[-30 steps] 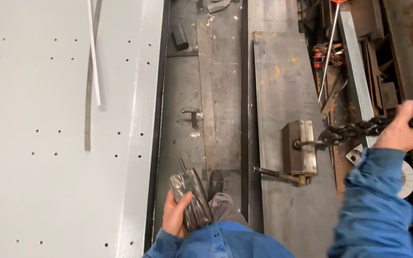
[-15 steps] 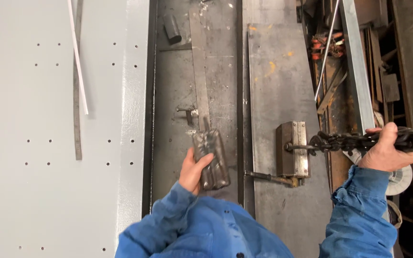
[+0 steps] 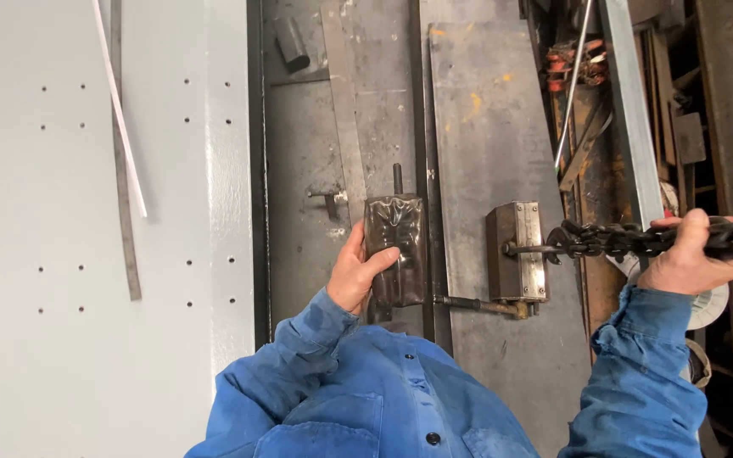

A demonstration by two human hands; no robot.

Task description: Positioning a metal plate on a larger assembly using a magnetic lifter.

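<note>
My left hand point(image 3: 360, 273) grips a dark, shiny block-shaped metal piece point(image 3: 395, 244) with a short rod sticking out of its far end, holding it over the dark steel floor plates. My right hand point(image 3: 687, 254) is closed around a heavy black chain point(image 3: 612, 238) that runs left to a rectangular metal block point(image 3: 515, 251) resting on a long steel plate point(image 3: 489, 144). A thin rod point(image 3: 477, 304) sticks out from the block's near corner. Both my sleeves are blue.
A large pale grey perforated panel point(image 3: 61, 280) fills the left side, with a thin white strip point(image 3: 120, 119) and a dark metal strip point(image 3: 127, 229) lying on it. On the right stand a galvanised beam point(image 3: 629, 110), rusty bars and an orange clamp point(image 3: 572, 64).
My left hand has lifted the dark metal piece forward, away from my body. My right hand has drawn the chain taut at the right, and the view shifted slightly.
</note>
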